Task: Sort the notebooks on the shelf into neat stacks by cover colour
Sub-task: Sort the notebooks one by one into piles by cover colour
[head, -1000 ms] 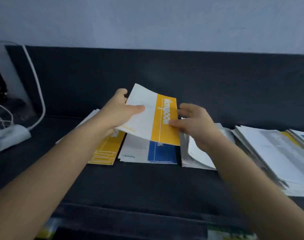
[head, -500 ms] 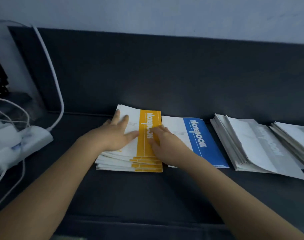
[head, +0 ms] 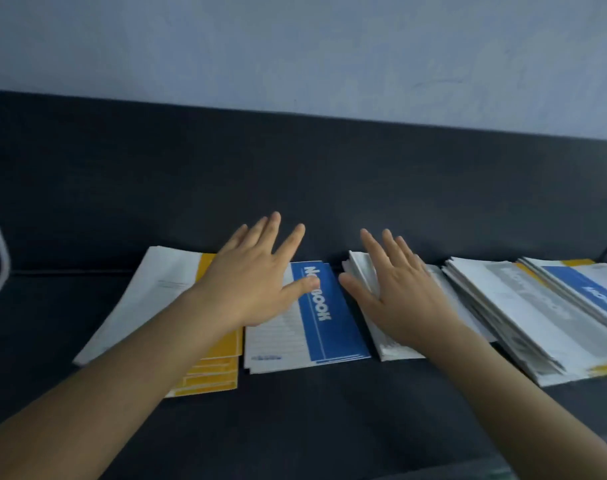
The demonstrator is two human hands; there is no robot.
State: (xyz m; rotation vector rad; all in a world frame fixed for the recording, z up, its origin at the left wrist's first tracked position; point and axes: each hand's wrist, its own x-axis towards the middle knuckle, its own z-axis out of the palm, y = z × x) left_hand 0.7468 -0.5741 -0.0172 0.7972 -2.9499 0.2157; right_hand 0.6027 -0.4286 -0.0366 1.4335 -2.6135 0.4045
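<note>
- The yellow stack (head: 205, 372) lies leftmost on the shelf (head: 295, 417), its near edges fanned; these are thin, floppy books that will likely slide.
- Your left hand (head: 257, 282) is spread flat and empty, thumb over the blue stack (head: 329, 323).
- Your right hand (head: 399, 299) is also spread and empty, over the white stack (head: 392, 351).
- In the unsorted pile (head: 520, 313), take each book by a long edge — the covers look slippery.

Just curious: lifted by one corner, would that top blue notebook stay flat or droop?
Probably droop: the blue notebook looks thin with a paper cover. Likely light. Pushed, it may slide easily, as the cover looks smooth.
</note>
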